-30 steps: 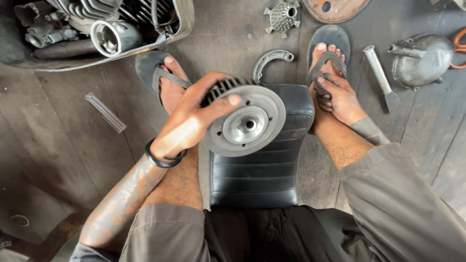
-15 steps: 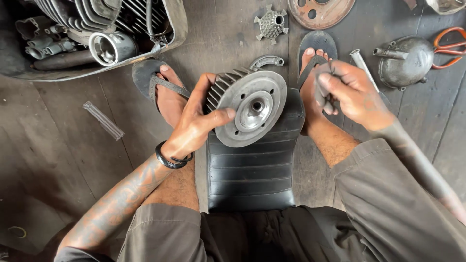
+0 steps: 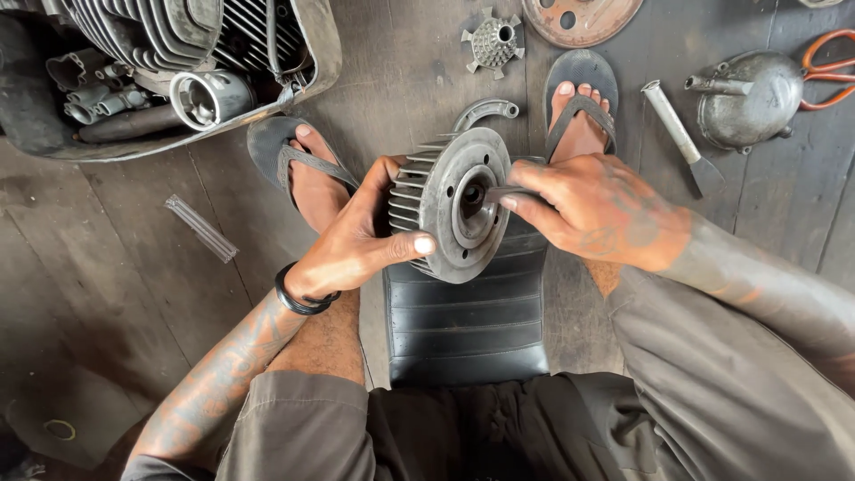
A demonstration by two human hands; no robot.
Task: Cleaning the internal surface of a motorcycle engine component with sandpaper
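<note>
Hub finned, on edge over black seat between feet | left hand grasps its rim, thumb on face | right hand pinches thin tool into centre bore

A dented metal tray is sitting at the upper left, holding finned engine cylinders and a short shiny tube; a clear plastic strip is lying on the dark plank floor just below it; a small toothed metal gear piece is resting at the top centre, near a rusty round plate with holes; a curved grey bracket is lying beneath the gear piece; a grey engine cover is sitting at the upper right, orange-handled scissors touching its far edge; a metal scraper tool is lying slanted just beside the cover; a black ribbed seat cushion is stretching along the floor at the centre.
</note>
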